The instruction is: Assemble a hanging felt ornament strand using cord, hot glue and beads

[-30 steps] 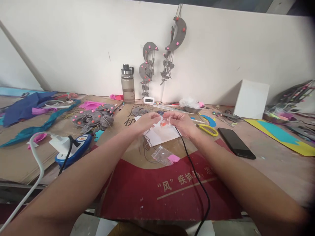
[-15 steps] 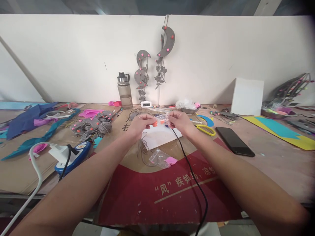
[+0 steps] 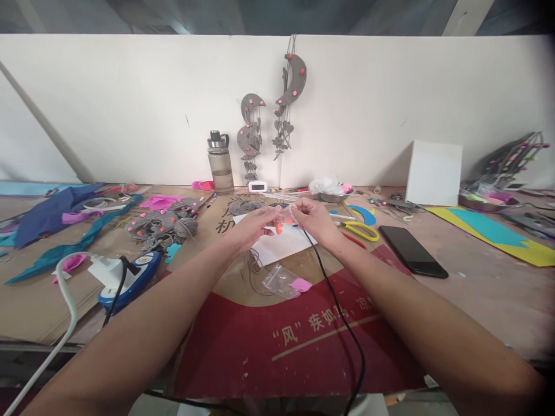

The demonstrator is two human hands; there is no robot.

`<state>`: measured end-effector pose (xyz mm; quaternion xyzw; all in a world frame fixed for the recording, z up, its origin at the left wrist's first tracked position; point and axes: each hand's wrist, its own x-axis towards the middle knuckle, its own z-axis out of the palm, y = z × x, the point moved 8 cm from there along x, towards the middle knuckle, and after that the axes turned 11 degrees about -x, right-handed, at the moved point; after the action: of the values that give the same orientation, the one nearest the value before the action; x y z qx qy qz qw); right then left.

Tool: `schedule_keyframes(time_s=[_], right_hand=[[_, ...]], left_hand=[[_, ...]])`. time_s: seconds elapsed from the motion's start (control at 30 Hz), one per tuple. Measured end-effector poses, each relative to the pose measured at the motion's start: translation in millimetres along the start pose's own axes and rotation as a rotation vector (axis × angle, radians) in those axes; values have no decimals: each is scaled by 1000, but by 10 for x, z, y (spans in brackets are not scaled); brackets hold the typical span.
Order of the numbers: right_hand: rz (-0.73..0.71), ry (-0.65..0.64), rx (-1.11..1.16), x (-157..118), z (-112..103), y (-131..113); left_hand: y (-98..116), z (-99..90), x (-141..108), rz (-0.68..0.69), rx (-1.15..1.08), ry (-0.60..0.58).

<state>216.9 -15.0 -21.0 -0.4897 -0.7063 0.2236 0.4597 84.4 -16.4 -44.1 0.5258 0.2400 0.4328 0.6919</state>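
Both hands meet above a white sheet (image 3: 281,247) on the cardboard. A small clear plastic bag (image 3: 286,215) with orange pieces inside is between them. My left hand (image 3: 256,226) pinches the bag's left side, its fingers partly over it. The upper right edge of the bag is gripped by my right hand (image 3: 310,218). Nearer to me lies another clear zip bag (image 3: 281,281) with a pink piece. Grey cord (image 3: 255,271) lies to its left, and yellow-handled scissors (image 3: 361,231) rest right of my right hand.
A black phone (image 3: 411,251) lies to the right. A bottle (image 3: 220,164) stands by the white board. Grey yarn pieces (image 3: 162,222) and a blue power strip (image 3: 130,283) are at left. A black cable (image 3: 336,300) runs towards me.
My left hand has moved right, closer to my right hand. The orange pieces now hang lower in the bag between the hands. The view has tilted slightly.
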Motion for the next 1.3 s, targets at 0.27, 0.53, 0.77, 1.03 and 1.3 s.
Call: schedule_keyframes(time_s=[0.27, 0.53, 0.77, 1.03, 1.3], right_hand=[[-4, -99, 75, -64, 122, -128], [92, -110, 295, -81, 194, -54], [101, -8, 150, -71, 133, 10], [107, -25, 133, -88, 146, -39], [56, -61, 119, -80, 155, -85]], left_hand=[[59, -163, 29, 116, 211, 143], [147, -239, 17, 228, 49, 252], [159, -174, 22, 200, 55, 185], [171, -291, 3, 239, 175, 264], [193, -198, 7, 204, 143, 192]])
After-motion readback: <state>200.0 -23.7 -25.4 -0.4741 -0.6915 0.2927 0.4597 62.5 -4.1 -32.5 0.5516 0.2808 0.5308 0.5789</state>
